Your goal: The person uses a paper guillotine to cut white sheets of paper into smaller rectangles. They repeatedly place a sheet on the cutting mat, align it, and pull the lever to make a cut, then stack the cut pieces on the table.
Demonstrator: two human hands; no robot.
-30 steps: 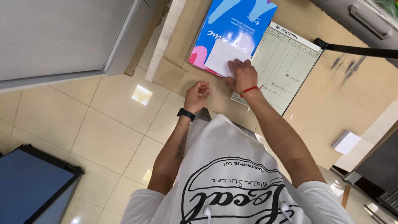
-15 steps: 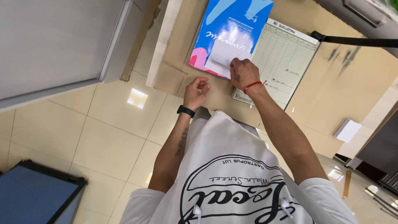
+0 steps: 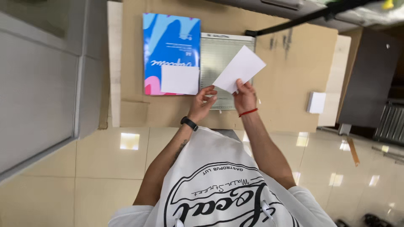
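The right hand (image 3: 245,97) pinches a white paper (image 3: 239,69) above the cutting board (image 3: 225,54), the left hand (image 3: 202,103) is open beside it, seemingly ready to help line it up.

2 white cards (image 3: 239,69), 1 blue packet (image 3: 170,46)

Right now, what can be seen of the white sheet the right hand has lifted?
The white sheet is a plain, blank rectangle, paper or thin card by its look, flat and uncreased. It is held in the air, tilted diagonally, above the grey gridded cutting board. The right hand pinches its lower corner; the left hand does not touch it.
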